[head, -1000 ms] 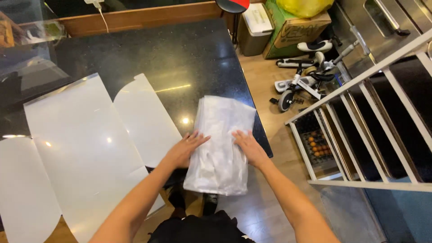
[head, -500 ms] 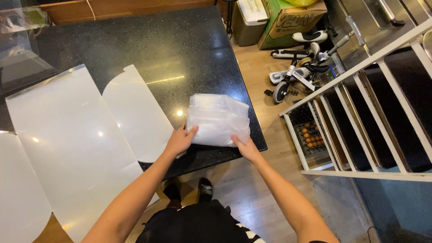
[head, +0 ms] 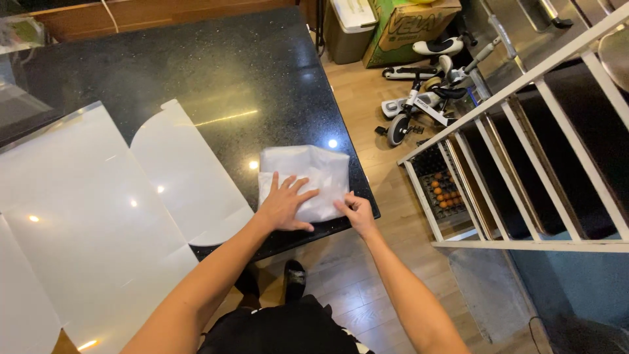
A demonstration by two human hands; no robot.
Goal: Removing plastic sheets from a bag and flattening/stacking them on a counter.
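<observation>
A folded white cloth (head: 308,172) lies at the near right corner of the black speckled countertop (head: 196,72). My left hand (head: 285,204) lies flat on the cloth's near half with the fingers spread. My right hand (head: 354,210) pinches the cloth's near right edge, close to the counter's corner. The cloth is a compact, roughly square bundle with creases.
Large white plastic sheets (head: 85,216) cover the counter's left side. To the right stands a white stair railing (head: 524,157). On the wooden floor beyond are a child's tricycle (head: 419,105), a cardboard box (head: 406,26), a white bin (head: 350,26) and a rack of eggs (head: 449,193).
The cloth hung long over the counter edge a second ago. It has been folded up onto the counter into a shorter bundle, and both hands now press its near side.
</observation>
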